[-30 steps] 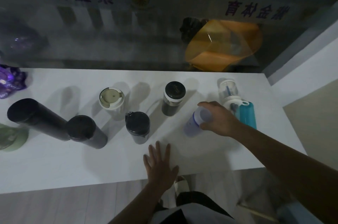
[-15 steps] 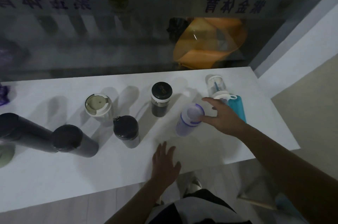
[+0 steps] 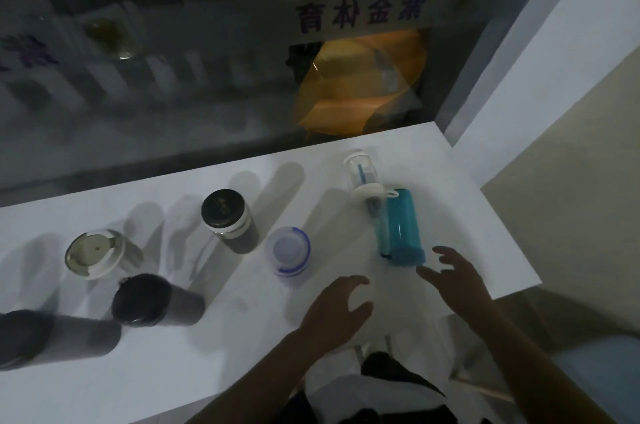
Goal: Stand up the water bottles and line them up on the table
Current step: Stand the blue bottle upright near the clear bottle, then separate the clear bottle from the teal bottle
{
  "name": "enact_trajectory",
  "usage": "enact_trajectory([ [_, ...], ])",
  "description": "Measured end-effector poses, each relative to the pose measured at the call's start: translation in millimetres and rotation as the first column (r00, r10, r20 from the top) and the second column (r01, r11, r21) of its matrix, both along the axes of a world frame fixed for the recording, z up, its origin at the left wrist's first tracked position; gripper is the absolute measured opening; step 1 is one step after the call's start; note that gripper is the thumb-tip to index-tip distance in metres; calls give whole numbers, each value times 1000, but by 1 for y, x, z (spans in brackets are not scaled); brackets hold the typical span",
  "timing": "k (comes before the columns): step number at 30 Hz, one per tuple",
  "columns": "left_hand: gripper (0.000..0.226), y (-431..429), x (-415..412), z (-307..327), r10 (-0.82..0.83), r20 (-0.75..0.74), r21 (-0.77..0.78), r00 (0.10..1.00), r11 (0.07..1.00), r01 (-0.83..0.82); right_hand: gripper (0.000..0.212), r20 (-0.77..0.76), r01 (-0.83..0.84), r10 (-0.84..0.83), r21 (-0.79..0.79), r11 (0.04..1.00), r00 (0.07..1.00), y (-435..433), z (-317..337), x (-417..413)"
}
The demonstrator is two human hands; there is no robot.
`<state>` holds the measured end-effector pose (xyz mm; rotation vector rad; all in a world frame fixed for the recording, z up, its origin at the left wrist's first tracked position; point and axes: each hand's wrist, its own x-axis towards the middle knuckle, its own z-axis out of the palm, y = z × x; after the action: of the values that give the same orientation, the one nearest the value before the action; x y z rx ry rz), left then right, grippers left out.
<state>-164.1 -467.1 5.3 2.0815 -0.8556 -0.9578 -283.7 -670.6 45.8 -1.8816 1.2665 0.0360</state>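
Dim sports-venue or shop front, white table (image 3: 180, 368) pushed against a glass wall (image 3: 166, 101), mirrored Chinese lettering (image 3: 360, 13) at one o'clock, orange chair (image 3: 360, 91) behind the glass.

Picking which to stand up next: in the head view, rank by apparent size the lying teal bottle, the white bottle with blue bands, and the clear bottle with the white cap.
1. Teal translucent plastic bottle, lying down.
2. White bottle with blue bands, upright and foreshortened, so unsure.
3. Clear bottle with white cap, farthest away.
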Motion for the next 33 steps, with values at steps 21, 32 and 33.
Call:
enact_trajectory([
  [21,43,-220,91,-2,803,-406,303,436,568,-765,73,41,-362,361,174,916,932,-104,-45,1],
  [32,53,-181,122,47,818,-115,382,564,560,-735,68,118,-395,378,204,896,918,-106,-46,35],
  [33,51,-176,126,55,785,-35,384,619,582,-717,71,118,-390,373,191,901,920,-104,-46,39],
])
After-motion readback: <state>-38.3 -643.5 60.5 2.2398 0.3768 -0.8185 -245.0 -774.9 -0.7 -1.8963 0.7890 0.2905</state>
